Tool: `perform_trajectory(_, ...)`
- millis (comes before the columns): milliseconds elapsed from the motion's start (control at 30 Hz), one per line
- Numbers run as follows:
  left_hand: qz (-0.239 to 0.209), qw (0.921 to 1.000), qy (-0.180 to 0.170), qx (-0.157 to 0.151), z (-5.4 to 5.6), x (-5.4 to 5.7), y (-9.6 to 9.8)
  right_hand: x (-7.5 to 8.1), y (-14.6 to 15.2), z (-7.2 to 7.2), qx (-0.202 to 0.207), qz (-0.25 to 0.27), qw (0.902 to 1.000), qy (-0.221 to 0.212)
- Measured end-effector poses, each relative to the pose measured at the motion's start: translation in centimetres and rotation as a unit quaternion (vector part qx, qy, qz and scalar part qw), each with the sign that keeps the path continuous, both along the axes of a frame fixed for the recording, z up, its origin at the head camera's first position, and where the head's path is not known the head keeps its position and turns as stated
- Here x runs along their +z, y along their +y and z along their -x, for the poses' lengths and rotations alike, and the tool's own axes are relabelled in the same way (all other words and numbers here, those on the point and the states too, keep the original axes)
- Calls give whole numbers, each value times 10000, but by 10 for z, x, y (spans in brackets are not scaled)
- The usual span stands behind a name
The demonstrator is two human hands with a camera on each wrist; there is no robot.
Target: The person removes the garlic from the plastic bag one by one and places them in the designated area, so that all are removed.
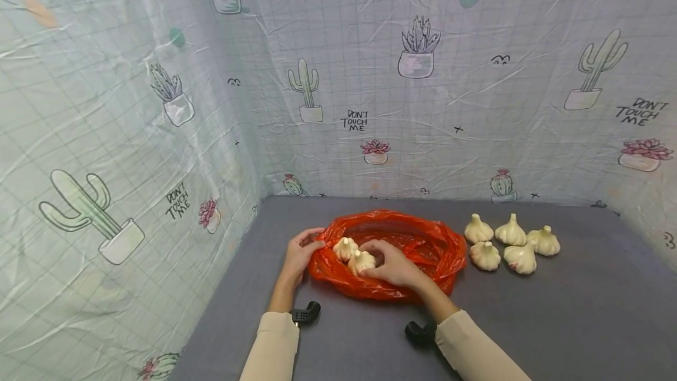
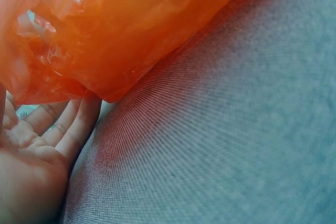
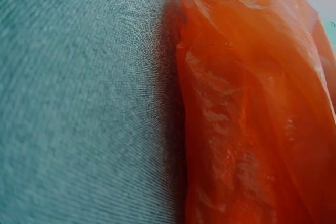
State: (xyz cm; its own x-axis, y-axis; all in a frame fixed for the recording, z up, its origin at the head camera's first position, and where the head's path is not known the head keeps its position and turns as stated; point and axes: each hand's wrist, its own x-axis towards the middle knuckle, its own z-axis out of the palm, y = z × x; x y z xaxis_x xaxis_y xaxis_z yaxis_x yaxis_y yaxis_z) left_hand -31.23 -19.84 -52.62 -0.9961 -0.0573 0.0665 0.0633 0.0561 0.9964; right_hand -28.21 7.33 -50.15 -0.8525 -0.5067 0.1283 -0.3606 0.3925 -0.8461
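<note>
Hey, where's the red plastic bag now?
In the head view, the red plastic bag sits low, just right of centre, on the gray table, between the left hand and five garlic bulbs at right.

Two garlic bulbs [image 1: 362, 262] inside open red bag [image 1: 367, 290]

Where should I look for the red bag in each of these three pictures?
Head: red bag below centre.
Left wrist: red bag across the upper left.
Right wrist: red bag down the right side.
Shared landmark: the tabletop, grey in head, bluer in both wrist views.
</note>
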Motion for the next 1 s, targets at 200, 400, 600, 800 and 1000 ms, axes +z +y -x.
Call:
perform_trajectory(200, -41, 10000, 13, -39, 0, 0, 0, 0, 5, -2, -220, 211, 9994, -138)
perform_trajectory(400, -29, 10000, 27, -27, -1, 0, 0, 4, 10, -2, -399, 260, 9988, -136)
perform_trajectory(600, -112, 9999, -6, -59, 0, 2, -1, 7, 15, -3, -457, 412, 9979, -182)
perform_trajectory(800, -126, 9998, -85, -86, -1, 2, -1, 10, 21, -4, -606, 351, 9974, -188)
perform_trajectory(1000, -90, 9998, -74, -166, -4, 9, 1, 15, 29, -5, -617, 471, 9965, -304)
